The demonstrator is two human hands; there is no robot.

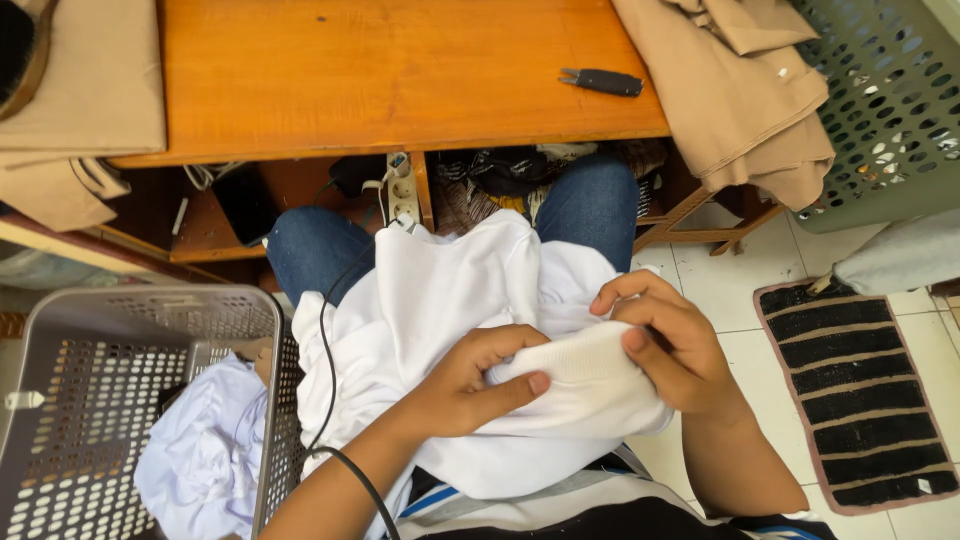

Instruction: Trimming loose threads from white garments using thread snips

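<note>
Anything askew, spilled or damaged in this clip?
No damage or spill shows. Two loose ends: beige folded cloth sags off the orange wooden table's right edge, and crumpled white fabric droops over the grey perforated plastic basket's rim. Both hands pinch the white garment normally.

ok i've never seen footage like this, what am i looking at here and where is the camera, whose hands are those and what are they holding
There is only one picture, taken by a camera worn on a person's head and looking down at their lap. No machine is involved: the hands are the seated wearer's own. The left hand and the right hand both pinch a ribbed edge of a white garment bunched over their jeans. Each grip is closed on the cloth. In front is a wooden table with a small dark clipper tool lying on it and tan clothing draped over its right end. At the lower left, a grey perforated laundry basket holds more white cloth. A dark striped mat lies on the tiled floor.
</note>
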